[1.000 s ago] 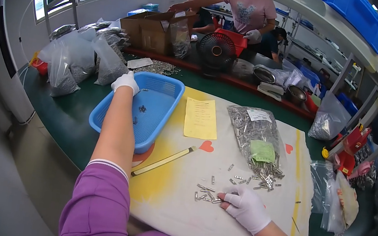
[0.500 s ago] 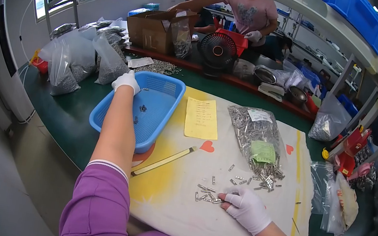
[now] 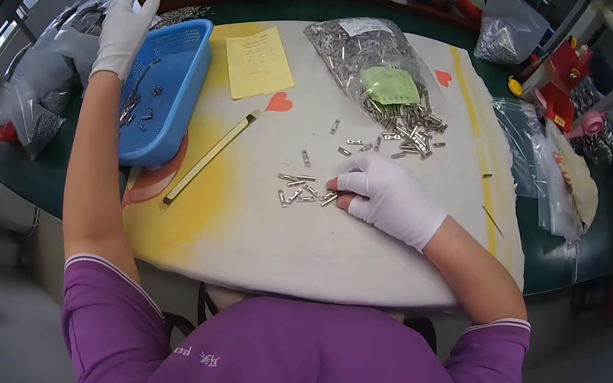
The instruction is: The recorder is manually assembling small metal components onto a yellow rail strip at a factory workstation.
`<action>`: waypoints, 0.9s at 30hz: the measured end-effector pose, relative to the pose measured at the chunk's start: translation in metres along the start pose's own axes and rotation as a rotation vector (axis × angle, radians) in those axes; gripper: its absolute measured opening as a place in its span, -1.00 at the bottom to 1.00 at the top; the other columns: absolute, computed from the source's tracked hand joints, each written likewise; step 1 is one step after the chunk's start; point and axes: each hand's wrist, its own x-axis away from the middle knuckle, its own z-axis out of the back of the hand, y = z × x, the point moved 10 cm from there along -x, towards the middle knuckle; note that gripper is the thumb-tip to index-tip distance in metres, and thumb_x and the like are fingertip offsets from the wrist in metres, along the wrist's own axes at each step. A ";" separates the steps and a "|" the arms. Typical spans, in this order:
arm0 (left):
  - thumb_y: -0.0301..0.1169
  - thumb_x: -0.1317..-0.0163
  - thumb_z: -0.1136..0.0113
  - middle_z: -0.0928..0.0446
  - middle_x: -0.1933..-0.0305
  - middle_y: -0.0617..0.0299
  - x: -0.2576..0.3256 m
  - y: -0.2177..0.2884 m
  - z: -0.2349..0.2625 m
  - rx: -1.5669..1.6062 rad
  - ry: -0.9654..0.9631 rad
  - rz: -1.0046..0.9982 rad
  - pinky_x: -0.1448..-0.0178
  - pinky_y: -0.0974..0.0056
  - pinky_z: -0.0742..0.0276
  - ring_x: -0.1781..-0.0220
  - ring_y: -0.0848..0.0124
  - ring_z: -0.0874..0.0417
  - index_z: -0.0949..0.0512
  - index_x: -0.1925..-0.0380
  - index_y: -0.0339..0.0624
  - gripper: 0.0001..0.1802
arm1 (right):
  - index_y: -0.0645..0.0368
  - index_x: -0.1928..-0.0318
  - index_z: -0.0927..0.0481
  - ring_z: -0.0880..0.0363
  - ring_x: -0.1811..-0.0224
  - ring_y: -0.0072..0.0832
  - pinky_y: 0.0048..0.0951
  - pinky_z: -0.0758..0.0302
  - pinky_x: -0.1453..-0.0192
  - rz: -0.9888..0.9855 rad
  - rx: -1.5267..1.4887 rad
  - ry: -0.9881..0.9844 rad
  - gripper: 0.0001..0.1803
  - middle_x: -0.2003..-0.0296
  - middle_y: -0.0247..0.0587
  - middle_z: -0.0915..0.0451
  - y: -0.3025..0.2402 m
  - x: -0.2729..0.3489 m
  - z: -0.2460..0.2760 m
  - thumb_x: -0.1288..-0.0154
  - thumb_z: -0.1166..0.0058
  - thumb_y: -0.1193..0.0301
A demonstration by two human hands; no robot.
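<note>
My left hand (image 3: 124, 33), in a white fingerless-tipped glove, is stretched out over the far left corner of a blue plastic basket (image 3: 190, 79). Its fingers are apart, and nothing shows in them. Several small metal parts (image 3: 128, 109) lie in the basket, partly hidden by my left arm. My right hand (image 3: 388, 200), gloved with bare fingertips, rests on the white cloth and pinches a small silvery metal clip (image 3: 330, 198). Beside those fingertips is a small loose group of like clips (image 3: 295, 190). Farther off, more clips (image 3: 412, 137) spill from a clear plastic bag (image 3: 367, 54).
A yellow handwritten sheet (image 3: 259, 66) and a yellow strip-like stick (image 3: 212, 158) lie on the cloth (image 3: 239, 221). Filled plastic bags (image 3: 53, 86) stand at the left. At the right are a red holder (image 3: 565, 76) and flat clear bags (image 3: 519, 144).
The view has tipped down. My left hand has gone from the basket's left rim to beyond its far left corner, fingers spreading. My right hand stays at the small group of clips.
</note>
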 end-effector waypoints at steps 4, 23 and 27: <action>-0.58 -0.18 -0.26 -0.61 0.04 0.14 0.130 0.188 0.019 0.541 -0.409 -0.380 -0.10 0.34 -0.52 0.08 0.38 -0.68 -0.57 0.10 -0.24 -0.74 | 0.14 0.11 -0.71 -0.62 0.14 -0.24 -0.35 -0.57 0.04 0.001 -0.004 0.027 -0.75 0.18 -0.17 -0.63 0.015 0.018 0.006 -0.15 -0.30 0.48; -0.36 -0.13 -0.31 -0.53 0.22 -0.02 0.269 0.228 -0.048 0.291 -0.839 -0.163 0.09 0.08 -0.53 0.20 0.03 -0.59 -0.58 0.28 -0.27 -0.77 | 0.23 0.16 -0.68 -0.60 0.16 -0.16 -0.29 -0.56 0.04 0.089 -0.032 0.038 -0.75 0.23 -0.08 -0.59 -0.005 0.021 -0.001 -0.09 -0.33 0.50; -0.37 -0.15 -0.28 -0.53 0.26 -0.03 0.261 0.219 -0.046 0.212 -0.752 -0.132 0.11 0.07 -0.53 0.22 0.01 -0.59 -0.57 0.33 -0.27 -0.81 | 0.22 0.18 -0.68 -0.60 0.16 -0.17 -0.28 -0.56 0.05 0.073 -0.010 0.052 -0.76 0.25 -0.09 -0.59 -0.005 0.023 0.002 -0.09 -0.33 0.50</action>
